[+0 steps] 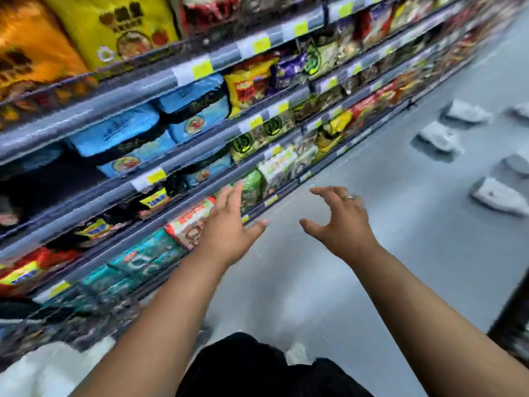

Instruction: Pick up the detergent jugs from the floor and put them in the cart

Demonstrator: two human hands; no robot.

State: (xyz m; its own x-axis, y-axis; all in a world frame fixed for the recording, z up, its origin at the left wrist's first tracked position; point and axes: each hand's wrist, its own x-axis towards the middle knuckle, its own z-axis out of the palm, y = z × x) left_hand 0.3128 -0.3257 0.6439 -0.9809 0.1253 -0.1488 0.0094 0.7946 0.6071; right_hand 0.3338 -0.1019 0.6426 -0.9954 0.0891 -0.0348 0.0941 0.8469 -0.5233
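Several white detergent jugs lie on their sides on the grey floor at the right, the nearest one [499, 197], another [440, 138] and a third [466, 111] further off. My left hand [230, 224] is stretched forward with straight fingers, holding nothing. My right hand [340, 222], with a ring on one finger, reaches forward with spread, loosely bent fingers and is also empty. Both hands hover above the floor, well short of the jugs. The view is blurred.
Shelves [160, 179] packed with snack and noodle packets run along the left side of the aisle. A dark object [512, 322], possibly the cart, shows at the right edge. Open grey floor [357, 282] lies ahead.
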